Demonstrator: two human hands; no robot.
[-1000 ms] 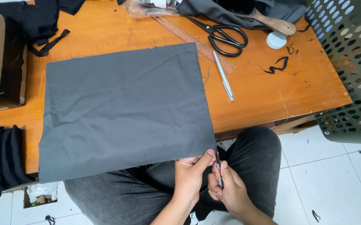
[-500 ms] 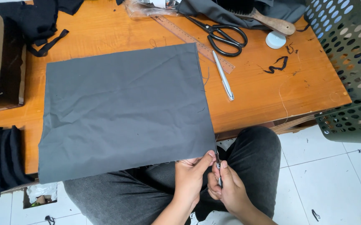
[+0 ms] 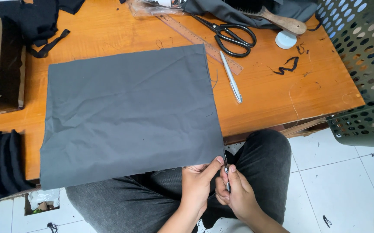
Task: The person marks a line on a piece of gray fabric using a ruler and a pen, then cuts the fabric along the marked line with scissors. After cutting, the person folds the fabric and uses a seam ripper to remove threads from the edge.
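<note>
The left hand [image 3: 197, 183] is pinching the near right corner of the cloth [image 3: 128, 114], while the right hand [image 3: 234, 194] is holding a thin tool [image 3: 226, 172] upright, just beside it.

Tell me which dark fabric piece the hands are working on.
The large grey fabric sheet spread flat on the table; the left hand pinches its near-right corner. The black pieces lie bunched at the edges.

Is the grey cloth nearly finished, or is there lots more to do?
Done: the grey cloth is already a neat rectangle, spread flat on the wooden table. In hand: the left hand pinches its near right corner while the right hand holds a thin dark tool there. Left: I cannot tell; loose threads show on the right edge. The big scissors and pen lie unused.
</note>
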